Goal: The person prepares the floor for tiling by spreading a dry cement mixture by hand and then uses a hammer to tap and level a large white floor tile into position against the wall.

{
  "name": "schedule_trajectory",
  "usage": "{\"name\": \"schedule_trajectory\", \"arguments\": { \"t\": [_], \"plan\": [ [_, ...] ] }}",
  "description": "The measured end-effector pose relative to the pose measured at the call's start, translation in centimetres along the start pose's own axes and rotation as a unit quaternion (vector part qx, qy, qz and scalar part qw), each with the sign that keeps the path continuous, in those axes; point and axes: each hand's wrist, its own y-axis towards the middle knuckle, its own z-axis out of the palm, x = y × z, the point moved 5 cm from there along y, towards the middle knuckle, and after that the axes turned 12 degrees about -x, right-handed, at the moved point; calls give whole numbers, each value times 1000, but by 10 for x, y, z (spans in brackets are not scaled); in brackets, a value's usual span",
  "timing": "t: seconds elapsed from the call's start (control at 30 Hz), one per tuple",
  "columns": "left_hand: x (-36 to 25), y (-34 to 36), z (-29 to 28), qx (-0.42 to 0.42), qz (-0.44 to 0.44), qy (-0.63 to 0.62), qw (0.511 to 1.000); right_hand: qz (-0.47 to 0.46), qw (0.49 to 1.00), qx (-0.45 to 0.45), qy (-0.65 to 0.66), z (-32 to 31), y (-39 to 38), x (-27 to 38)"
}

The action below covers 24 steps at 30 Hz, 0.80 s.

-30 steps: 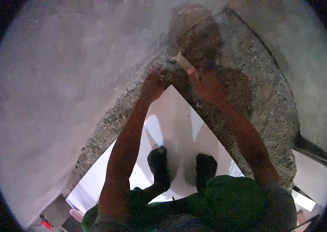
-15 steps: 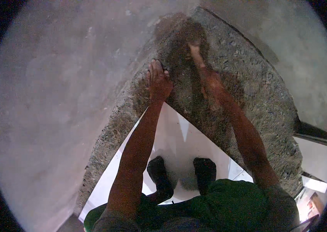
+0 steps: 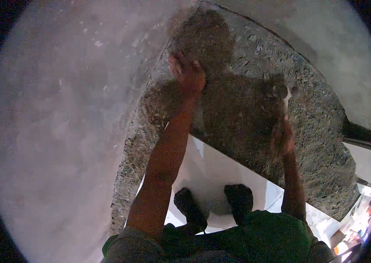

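While we look down thru the head cam, our only view rn, our R hand [image 3: 284, 138] has its fingers wrapped round the pale handle of a hammer-like tool [image 3: 286, 104], blurry, but gripped as far as we can see. So where's the tool? Just beyond the R fingers, up-frame, over the rough grey patch [image 3: 321, 127]. Long axis: it runs roughly in line w/ the R forearm, away from our body, w/ dark rounded shapes either side of the far end, prob. the head, too smeared to be sure. Touching the patch or just above? We can't tell.

Over on the other side, our L hand [image 3: 187, 76] holds nothing we can make out: fingers spread, at the patch's L edge, near the seam w/ the smooth grey surface [image 3: 62, 118]. It's farther up-frame than the R hand and well apart from the tool, which lies off to its right, a bit lower. R is def. the nearer hand. Below both, the patch meets a white panel [image 3: 212, 162] w/ our dark-covered feet [image 3: 239, 204] over it.
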Motion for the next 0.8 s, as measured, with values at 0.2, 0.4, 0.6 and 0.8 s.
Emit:
{"name": "schedule_trajectory", "arguments": {
  "t": [0.2,0.4,0.6,0.8],
  "plan": [
    [-39,37,-2,132,-99,18,986,33,990,-15,136,5,-9,-12],
    [-10,41,-12,-37,79,-33,996,47,994,-47,86,21,-9,4],
    [-8,57,-8,80,-87,39,992,58,990,-73,109,17,0,-5],
    [-8,41,-13,-42,108,-32,993,57,993,10,99,13,-1,2]
  ]
}}
